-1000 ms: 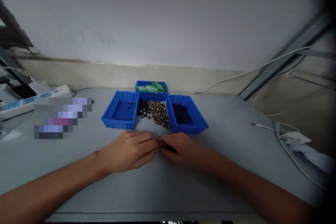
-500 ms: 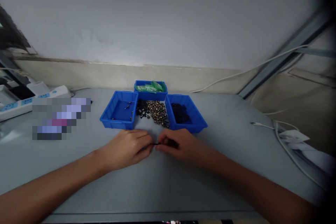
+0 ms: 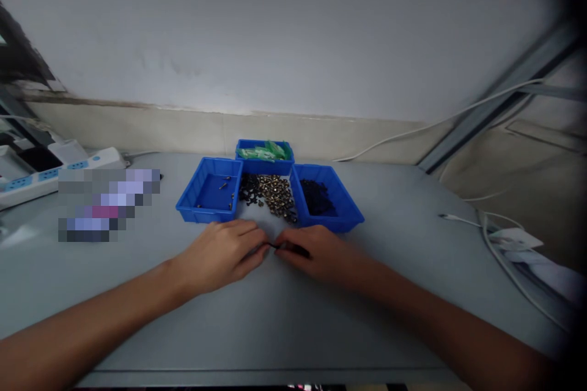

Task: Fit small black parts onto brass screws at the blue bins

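Observation:
Both hands rest on the grey table (image 3: 293, 317) just in front of three blue trays. My left hand (image 3: 220, 253) has its fingers curled and pinched toward the right hand. My right hand (image 3: 314, 250) is closed on a small dark part (image 3: 275, 247) that sticks out toward the left fingertips. What the left fingers hold is too small to make out. Directly behind the hands lies a loose pile of brass and black small parts (image 3: 270, 192) on the table.
The left blue tray (image 3: 211, 215) holds a few small screws, the right blue tray (image 3: 348, 220) a heap of dark parts, the back blue tray (image 3: 265, 166) green pieces. A white power strip (image 3: 55, 174) lies far left. White cables (image 3: 499, 244) run along the right.
The hands parted slightly, showing the thin dark part between them, then came together again a little nearer the trays.

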A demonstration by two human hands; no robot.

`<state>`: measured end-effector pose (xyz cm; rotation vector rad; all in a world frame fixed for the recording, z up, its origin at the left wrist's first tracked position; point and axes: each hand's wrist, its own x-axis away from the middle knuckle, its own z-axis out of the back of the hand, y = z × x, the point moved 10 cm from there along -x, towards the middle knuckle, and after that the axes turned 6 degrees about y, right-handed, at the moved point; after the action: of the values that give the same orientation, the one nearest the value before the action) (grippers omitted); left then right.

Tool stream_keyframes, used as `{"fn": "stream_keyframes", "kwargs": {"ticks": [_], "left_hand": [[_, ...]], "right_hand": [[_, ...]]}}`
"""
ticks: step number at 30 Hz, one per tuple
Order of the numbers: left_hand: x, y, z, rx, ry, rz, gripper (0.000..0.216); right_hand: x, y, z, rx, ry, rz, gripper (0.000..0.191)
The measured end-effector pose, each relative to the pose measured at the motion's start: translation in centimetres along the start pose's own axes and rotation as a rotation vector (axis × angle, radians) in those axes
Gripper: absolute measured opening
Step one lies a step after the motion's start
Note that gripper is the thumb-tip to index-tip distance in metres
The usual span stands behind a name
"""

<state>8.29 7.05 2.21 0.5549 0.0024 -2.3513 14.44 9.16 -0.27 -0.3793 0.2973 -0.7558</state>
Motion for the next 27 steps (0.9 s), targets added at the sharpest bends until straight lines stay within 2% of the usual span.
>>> {"fn": "stream_keyframes", "kwargs": {"ticks": [6,13,16,21,24,27], "left_hand": [[0.2,1.9,-0.4,0.021,-0.024,-0.156,0.023],[0.2,2.4,-0.3,-0.009,-0.01,-0.189,0.023],[0.1,2.0,0.0,0.01,-0.003,-0.162,0.022],[-0.1,0.2,0.0,0.0,-0.002,-0.029,0.023],[-0.1,0.0,-0.9,0.023,-0.062,-0.013,0.021],[0.0,0.3,-1.2,0.03,-0.068,-0.034,0.023]], "right_hand": [[0.1,-0.7,-0.6,0.037,-0.006,0.091,0.012],[0.2,-0.6,-0.6,0.021,0.025,0.08,0.008],[0.1,-0.2,0.2,0.007,0.074,0.03,0.006],[0.1,0.6,1.7,-0.099,0.165,-0.07,0.011],[0.1,0.3,1.6,-0.158,0.161,-0.068,0.013],[0.2,-0.2,1.3,-0.205,0.132,-0.045,0.012]]}}
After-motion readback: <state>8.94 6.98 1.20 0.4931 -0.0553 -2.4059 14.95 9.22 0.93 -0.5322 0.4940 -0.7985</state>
